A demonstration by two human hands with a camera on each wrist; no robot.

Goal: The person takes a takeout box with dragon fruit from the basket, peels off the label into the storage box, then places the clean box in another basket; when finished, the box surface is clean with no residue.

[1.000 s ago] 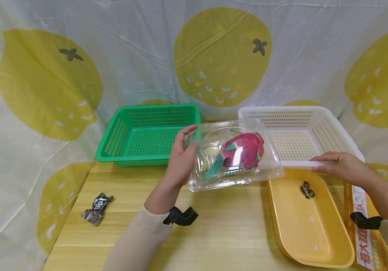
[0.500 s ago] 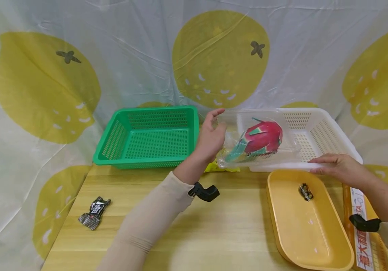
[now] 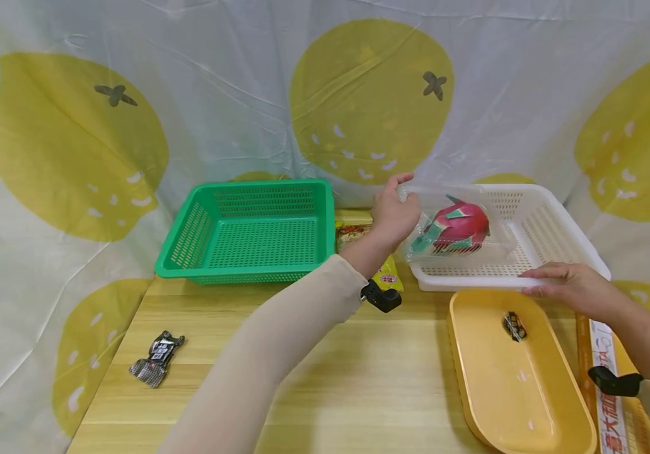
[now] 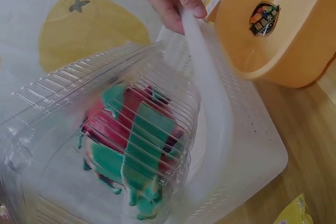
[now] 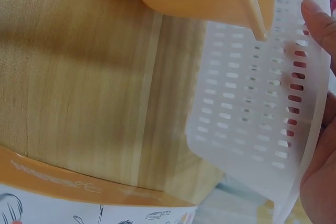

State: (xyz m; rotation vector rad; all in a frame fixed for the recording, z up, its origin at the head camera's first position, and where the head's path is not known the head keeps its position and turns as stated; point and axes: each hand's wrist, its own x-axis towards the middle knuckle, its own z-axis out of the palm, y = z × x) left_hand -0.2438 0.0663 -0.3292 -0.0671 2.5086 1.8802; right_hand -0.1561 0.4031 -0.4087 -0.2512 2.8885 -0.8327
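Observation:
My left hand [image 3: 395,211] grips the left end of a clear plastic clamshell container [image 3: 435,197]. Inside it lies a pink dragon fruit [image 3: 466,222] with green scales, also seen through the ribbed plastic in the left wrist view. The container is over the left part of a white perforated basket [image 3: 577,233]; whether it touches the basket floor I cannot tell. My right hand [image 3: 580,291] pinches the basket's front rim, thumb on one side and fingers on the other, as the right wrist view shows.
A green basket [image 3: 245,275] stands at the back left. Between the baskets lies a yellow packet [image 3: 388,276], partly behind my left arm. A deep yellow-orange tray [image 3: 520,391] stands in front of the white basket, beside a printed box [image 3: 608,397]. A black wrapped snack [image 3: 157,359] lies at left.
My left hand has carried the container with the dragon fruit rightward and away from me, over the white basket. The yellow packet has come into view. My right hand keeps its grip on the rim.

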